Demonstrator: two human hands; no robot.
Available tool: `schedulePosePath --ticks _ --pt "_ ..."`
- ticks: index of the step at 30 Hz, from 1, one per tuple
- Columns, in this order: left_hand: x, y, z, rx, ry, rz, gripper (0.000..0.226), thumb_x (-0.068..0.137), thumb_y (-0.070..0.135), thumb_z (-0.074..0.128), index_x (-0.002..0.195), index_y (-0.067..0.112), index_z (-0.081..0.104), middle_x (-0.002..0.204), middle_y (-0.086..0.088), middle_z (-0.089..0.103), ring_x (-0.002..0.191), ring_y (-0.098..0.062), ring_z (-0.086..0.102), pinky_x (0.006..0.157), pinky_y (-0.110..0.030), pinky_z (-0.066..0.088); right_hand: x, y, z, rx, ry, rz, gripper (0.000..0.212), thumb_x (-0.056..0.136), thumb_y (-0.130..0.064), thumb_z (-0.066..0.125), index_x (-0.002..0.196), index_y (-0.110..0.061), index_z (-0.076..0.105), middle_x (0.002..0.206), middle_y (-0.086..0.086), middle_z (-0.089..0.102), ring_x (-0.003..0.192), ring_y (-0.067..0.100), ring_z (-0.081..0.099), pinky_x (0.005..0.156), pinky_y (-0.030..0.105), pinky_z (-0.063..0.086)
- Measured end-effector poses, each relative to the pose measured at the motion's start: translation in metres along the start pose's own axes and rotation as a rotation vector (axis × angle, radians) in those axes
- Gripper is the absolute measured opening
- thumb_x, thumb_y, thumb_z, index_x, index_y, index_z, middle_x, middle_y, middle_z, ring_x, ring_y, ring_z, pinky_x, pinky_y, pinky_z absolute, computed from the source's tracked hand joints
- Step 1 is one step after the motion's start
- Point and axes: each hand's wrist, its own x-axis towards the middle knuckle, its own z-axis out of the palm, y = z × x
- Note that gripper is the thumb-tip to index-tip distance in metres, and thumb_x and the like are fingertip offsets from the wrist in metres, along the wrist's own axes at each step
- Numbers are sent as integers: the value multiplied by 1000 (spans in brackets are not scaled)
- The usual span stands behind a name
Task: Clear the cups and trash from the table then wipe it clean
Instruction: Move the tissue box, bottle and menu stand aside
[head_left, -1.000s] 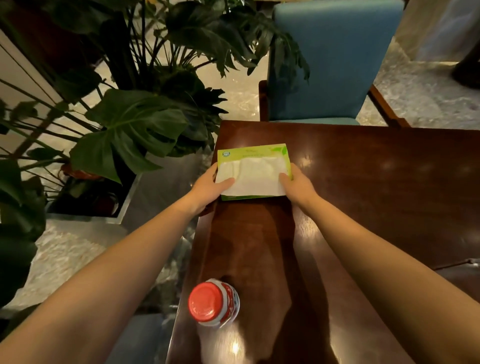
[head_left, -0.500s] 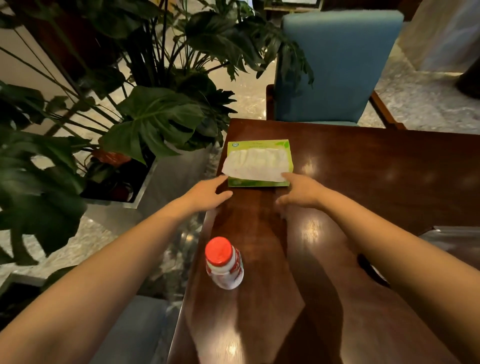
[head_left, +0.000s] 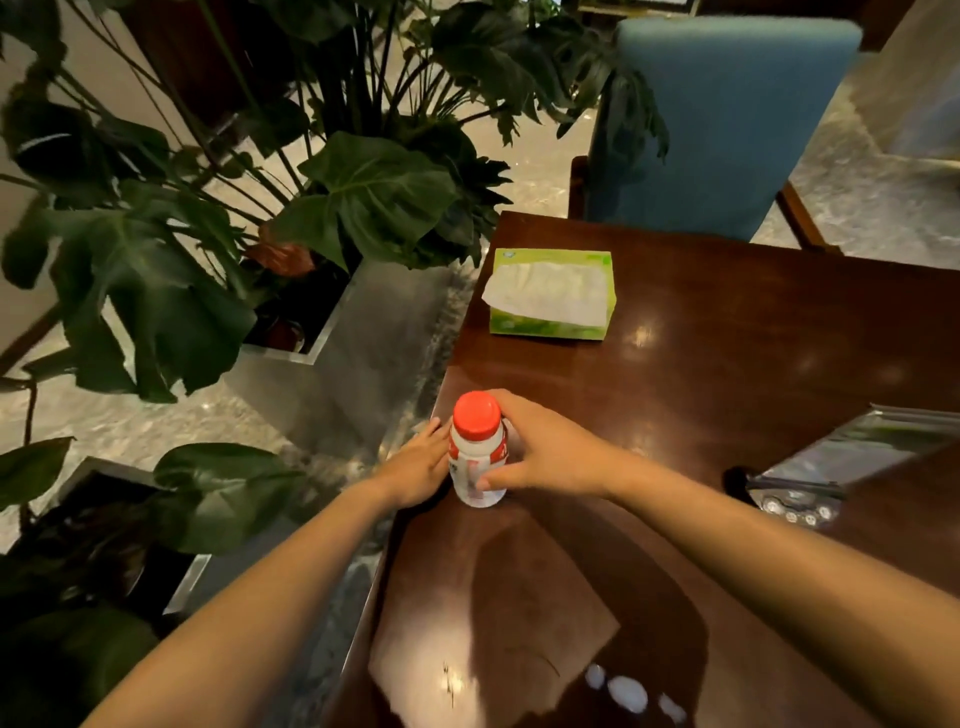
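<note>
A small white bottle (head_left: 475, 457) with a red cap stands upright near the left edge of the dark wooden table (head_left: 701, 395). My right hand (head_left: 545, 449) is wrapped around its right side, fingers behind it and thumb in front. My left hand (head_left: 418, 467) rests flat against the bottle's left side at the table's edge. A green tissue pack (head_left: 551, 293) with a white tissue on top lies farther back near the table's left edge, away from both hands.
A shiny silver foil bag (head_left: 841, 462) lies at the right. Large-leaved plants in metal planters (head_left: 332, 338) stand close along the table's left side. A blue chair (head_left: 722, 124) sits at the far end. White drops (head_left: 626, 693) mark the near tabletop.
Both hands left the tissue pack and drew back toward me to the bottle. My right hand now grips it and my left hand touches its side.
</note>
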Motion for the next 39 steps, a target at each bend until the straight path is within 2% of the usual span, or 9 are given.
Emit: schedulePosePath --ticks 7,10,12,16,22,25,28,32,39 --pt "-5 21 8 -74 93 -100 52 97 37 30 146 22 23 157 -2 16 145 -18 9 119 -42 12 -7 12 8 35 174 90 66 78 -31 72 133 -21 37 130 1 59 114 18 58 97 36 49" --pt "-13 72 2 -453 162 -80 39 100 24 33 139 22 36 149 -3 36 139 -12 28 117 -24 19 -22 19 -6 28 253 150 64 79 -31 72 133 -19 39 130 1 59 114 18 58 96 33 48" --pt "-14 106 -2 -724 134 54 42 94 41 41 134 29 39 144 4 43 132 -4 38 110 -18 31 -32 22 -20 6 306 173 63 78 -30 72 131 -18 42 127 0 60 113 17 58 92 28 47" --pt "-1 148 -1 -668 74 187 71 75 25 74 128 44 32 128 22 49 120 3 49 96 -20 43 -51 18 -50 14 429 194 59 78 -28 73 129 -16 45 126 2 61 110 17 60 92 32 50" --pt "29 204 -5 -567 140 270 72 73 21 77 130 30 33 117 21 51 108 2 53 89 -12 43 -88 10 -112 -107 354 194 60 81 -40 66 133 -19 45 130 1 60 112 14 59 98 35 48" --pt "42 228 -11 -522 155 314 68 69 18 80 122 27 39 111 14 55 102 -2 56 81 -7 46 -125 17 -161 -453 300 240 75 77 -49 65 140 -18 38 143 3 48 129 17 46 109 30 35" --pt "62 244 -18 -497 175 305 65 66 15 82 117 23 41 103 14 57 94 -4 58 76 -9 47 -164 34 -202 -723 149 454 81 77 -45 68 143 -17 32 149 5 37 138 20 31 109 25 24" --pt "97 260 -22 -458 202 256 68 66 15 82 117 23 39 110 5 56 99 -13 56 86 -26 46 -186 66 -214 -790 0 650 63 83 -31 66 139 -22 40 143 1 46 130 19 42 104 31 37" --pt "169 268 -21 -418 224 148 76 65 16 82 126 19 37 122 -4 55 108 -21 56 97 -43 48 -180 108 -221 -746 105 559 14 85 -25 61 97 -18 66 97 3 69 85 21 63 74 39 52"
